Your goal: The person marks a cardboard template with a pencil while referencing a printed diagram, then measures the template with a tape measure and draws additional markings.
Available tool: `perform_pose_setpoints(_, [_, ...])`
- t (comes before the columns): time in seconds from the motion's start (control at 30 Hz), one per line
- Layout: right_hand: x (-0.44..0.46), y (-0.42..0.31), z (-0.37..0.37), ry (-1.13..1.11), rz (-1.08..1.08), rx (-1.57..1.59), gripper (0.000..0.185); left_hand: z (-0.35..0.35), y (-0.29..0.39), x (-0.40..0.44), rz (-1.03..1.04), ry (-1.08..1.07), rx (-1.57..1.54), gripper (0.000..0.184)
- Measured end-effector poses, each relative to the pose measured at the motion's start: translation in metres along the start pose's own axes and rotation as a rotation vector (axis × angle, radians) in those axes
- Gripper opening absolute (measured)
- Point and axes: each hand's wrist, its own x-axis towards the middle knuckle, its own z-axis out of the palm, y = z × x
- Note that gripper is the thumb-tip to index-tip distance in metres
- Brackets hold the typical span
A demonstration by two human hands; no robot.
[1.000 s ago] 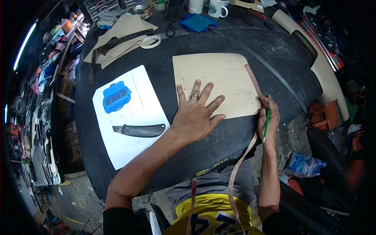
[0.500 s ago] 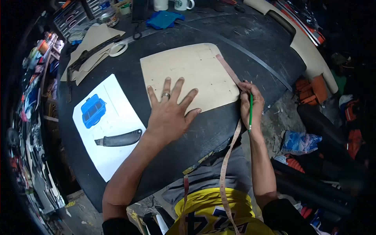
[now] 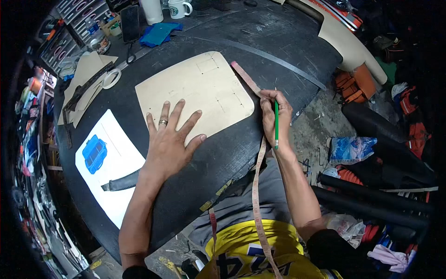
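A tan card pattern piece (image 3: 186, 88) with rounded right corners lies on the black tabletop, small pencil marks and dots on its face. My left hand (image 3: 169, 139) rests on its lower left part, fingers spread. Just right of the piece, my right hand (image 3: 277, 111) pinches the pink measuring tape (image 3: 245, 77) and also holds a green pencil (image 3: 277, 125). The tape's free end lies beside the piece's right edge, apart from it; the rest hangs over the table edge towards my lap. Left of my left hand, a utility knife (image 3: 121, 181) lies on a white printed sheet (image 3: 106, 126).
At the back stand a white mug (image 3: 180, 8) and a phone (image 3: 130, 24), near a blue cloth (image 3: 159, 34). Paper offcuts (image 3: 86, 69) and a tape roll (image 3: 111, 79) lie at the left. A metal strip (image 3: 274, 59) crosses the table's far side.
The tape end has moved off the card's right edge to the tabletop beside it, and my right hand is now clear of the card. The view has shifted; my left hand stays flat.
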Motion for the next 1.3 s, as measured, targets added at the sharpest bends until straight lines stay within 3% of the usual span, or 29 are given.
perform_pose_setpoints(0.27, [0.002, -0.001, 0.000, -0.017, -0.010, -0.065, 0.018, -0.018, -0.006, 0.002, -0.041, -0.131, -0.017, 0.067])
perform_pose_setpoints(0.53, [0.000, 0.001, 0.006, 0.037, -0.114, -0.104, 0.024, -0.023, -0.033, 0.004, -0.172, -0.122, -0.046, 0.068])
perform_pose_setpoints(0.63, [0.002, -0.002, 0.002, -0.080, -0.377, -0.339, 0.034, -0.017, -0.037, 0.004, -0.166, -0.112, -0.040, 0.069])
perform_pose_setpoints(0.8, [0.015, -0.010, -0.004, -0.144, -0.470, -0.626, 0.041, -0.017, -0.042, 0.003, -0.148, -0.112, -0.056, 0.071])
perform_pose_setpoints(0.93, [0.034, -0.015, -0.001, -0.172, -0.374, -0.551, 0.036, -0.015, -0.044, 0.003, -0.160, -0.120, -0.098, 0.076])
perform_pose_setpoints(1.03, [0.042, -0.014, 0.009, -0.264, -0.132, -0.232, 0.035, -0.021, -0.043, 0.003, -0.164, -0.138, -0.100, 0.075])
perform_pose_setpoints(1.2, [0.045, -0.013, 0.005, -0.261, -0.061, -0.123, 0.035, -0.025, -0.047, 0.000, -0.139, -0.114, -0.095, 0.067])
perform_pose_setpoints(1.3, [0.046, -0.031, -0.003, -0.401, 0.179, 0.037, 0.039, -0.027, -0.047, 0.000, -0.184, -0.071, -0.103, 0.064])
